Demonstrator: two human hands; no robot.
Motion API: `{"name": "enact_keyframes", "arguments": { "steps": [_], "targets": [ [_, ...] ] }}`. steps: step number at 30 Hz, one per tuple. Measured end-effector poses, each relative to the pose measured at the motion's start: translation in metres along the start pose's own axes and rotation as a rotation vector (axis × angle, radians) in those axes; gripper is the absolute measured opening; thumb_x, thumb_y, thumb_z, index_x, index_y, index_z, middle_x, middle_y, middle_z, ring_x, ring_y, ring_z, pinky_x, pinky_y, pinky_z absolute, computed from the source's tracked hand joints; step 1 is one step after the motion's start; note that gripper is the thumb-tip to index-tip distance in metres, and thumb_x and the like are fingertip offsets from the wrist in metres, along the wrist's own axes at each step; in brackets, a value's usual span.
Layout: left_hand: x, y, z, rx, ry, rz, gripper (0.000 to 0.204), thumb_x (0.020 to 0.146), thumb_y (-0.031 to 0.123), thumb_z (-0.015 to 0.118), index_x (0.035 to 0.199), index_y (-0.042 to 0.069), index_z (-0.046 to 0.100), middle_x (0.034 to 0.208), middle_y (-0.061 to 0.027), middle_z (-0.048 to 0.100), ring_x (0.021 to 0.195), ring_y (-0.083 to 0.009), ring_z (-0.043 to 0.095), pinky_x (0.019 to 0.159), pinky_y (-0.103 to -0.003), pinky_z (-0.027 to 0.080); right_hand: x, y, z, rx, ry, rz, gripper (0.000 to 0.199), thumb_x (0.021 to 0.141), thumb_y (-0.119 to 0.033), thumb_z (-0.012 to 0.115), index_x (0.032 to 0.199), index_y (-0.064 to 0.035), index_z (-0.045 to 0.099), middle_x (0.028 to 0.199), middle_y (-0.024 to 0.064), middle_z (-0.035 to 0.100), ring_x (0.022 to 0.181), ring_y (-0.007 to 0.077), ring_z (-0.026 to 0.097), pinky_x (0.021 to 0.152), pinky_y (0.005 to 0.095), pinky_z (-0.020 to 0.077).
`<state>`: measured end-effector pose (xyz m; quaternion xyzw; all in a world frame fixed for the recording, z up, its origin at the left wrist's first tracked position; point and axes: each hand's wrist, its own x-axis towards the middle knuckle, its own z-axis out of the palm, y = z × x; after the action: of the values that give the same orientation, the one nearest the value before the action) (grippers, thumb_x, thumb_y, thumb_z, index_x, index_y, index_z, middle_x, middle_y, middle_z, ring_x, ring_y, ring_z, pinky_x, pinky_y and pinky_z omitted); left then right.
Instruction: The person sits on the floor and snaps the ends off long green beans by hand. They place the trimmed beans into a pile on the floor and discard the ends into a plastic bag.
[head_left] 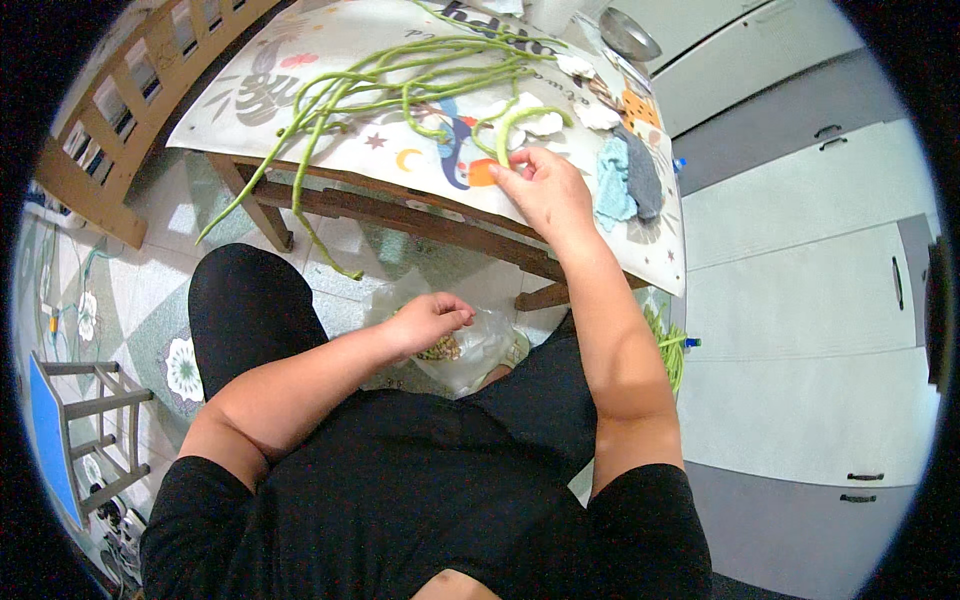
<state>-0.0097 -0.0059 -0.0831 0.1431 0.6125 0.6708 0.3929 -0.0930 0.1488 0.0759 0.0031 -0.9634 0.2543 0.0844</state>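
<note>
Several long green beans [385, 72] lie in a loose bundle across the table, and some ends hang over its front edge. At that edge my right hand [552, 200] pinches the near end of a curved long bean [512, 132] between thumb and fingers. Lower down, between my knees, my left hand [432, 322] has its fingers curled together; whatever they may hold is hidden. Just below it stands a clear plastic bag [482, 355] with small pale bean pieces [443, 349] in it.
A patterned cloth [240, 125] covers the wooden table. Blue and grey rags [628, 178], white crumpled scraps [597, 116] and a metal bowl [630, 38] are on its right side. Cabinets [800, 290] line the right. A blue-topped stool [60, 440] stands left; more green stalks [668, 350] are beside my right arm.
</note>
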Motion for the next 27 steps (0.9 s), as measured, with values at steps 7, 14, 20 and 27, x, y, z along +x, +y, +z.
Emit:
{"name": "enact_keyframes", "arguments": {
  "steps": [7,14,20,27],
  "targets": [
    [-0.005,0.005,-0.007,-0.022,-0.004,0.082,0.024,0.086,0.019,0.048,0.101,0.0,0.053,0.095,-0.0062,0.058,0.088,-0.0116,0.052,0.08,-0.025,0.041,-0.004,0.015,-0.014,0.81,0.245,0.12,0.021,0.082,-0.021,0.055,0.087,-0.0005,0.055,0.064,0.0032,0.053,0.052,0.0104,0.048,0.047,0.0215,0.0383],
    [-0.028,0.053,0.007,-0.188,0.074,0.338,0.026,0.087,0.024,0.046,0.102,0.003,0.043,0.085,-0.0041,0.054,0.077,-0.0108,0.05,0.069,-0.025,0.043,-0.09,-0.014,-0.009,1.235,0.091,0.105,0.017,0.087,-0.017,0.046,0.093,-0.0018,0.048,0.07,0.0062,0.051,0.056,0.0121,0.046,0.047,0.0214,0.0355],
    [-0.044,0.077,0.017,-0.213,-0.04,0.378,0.027,0.089,0.024,0.042,0.076,0.001,0.049,0.068,-0.0019,0.052,0.068,-0.0087,0.049,0.063,-0.023,0.041,-0.151,-0.003,0.048,1.288,-0.029,0.107,0.014,0.086,-0.012,0.047,0.097,-0.0031,0.052,0.077,0.0009,0.053,0.062,0.0059,0.047,0.055,0.0181,0.0389],
    [-0.038,0.06,0.023,-0.27,-0.067,0.218,0.022,0.09,0.024,0.042,0.075,0.008,0.047,0.059,0.0033,0.042,0.051,-0.0049,0.035,0.046,-0.019,0.029,-0.167,0.008,0.048,1.189,-0.007,0.131,0.015,0.083,-0.001,0.047,0.098,-0.0021,0.049,0.078,0.0028,0.054,0.062,0.0055,0.048,0.056,0.0183,0.042]
  ]
}}
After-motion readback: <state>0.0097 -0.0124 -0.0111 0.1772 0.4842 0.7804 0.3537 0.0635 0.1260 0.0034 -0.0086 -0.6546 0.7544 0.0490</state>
